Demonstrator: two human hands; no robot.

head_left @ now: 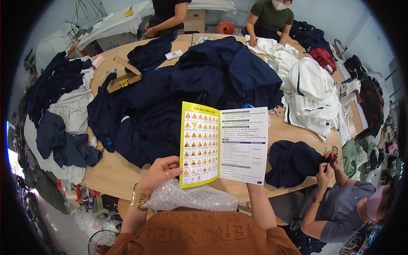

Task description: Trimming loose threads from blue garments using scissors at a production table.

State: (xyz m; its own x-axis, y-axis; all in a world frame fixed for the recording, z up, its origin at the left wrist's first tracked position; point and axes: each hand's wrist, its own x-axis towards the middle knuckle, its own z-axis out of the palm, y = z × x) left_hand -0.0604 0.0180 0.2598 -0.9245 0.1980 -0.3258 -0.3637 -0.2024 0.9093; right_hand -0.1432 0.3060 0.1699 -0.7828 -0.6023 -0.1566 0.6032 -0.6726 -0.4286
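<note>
An open booklet (243, 144) stands upright in front of me above the table's near edge. Its left page is yellow-bordered with rows of warning-sign pictures; the right page carries printed text and a table. My left hand (165, 169) is closed on the lower left edge of the booklet, fingers bent behind it. Behind the right page is my right hand (255, 188); only its wrist end shows below the page, and its fingers are hidden. Bubble wrap (191, 197) lies below the booklet, close to my left wrist.
Dark navy garments (221, 63) heap across the table (112, 176), with an open cardboard box (124, 81) on them. White garments (308, 91) pile at the right. One co-worker (348, 208) handles dark cloth (293, 163) at near right; two others stand across the table.
</note>
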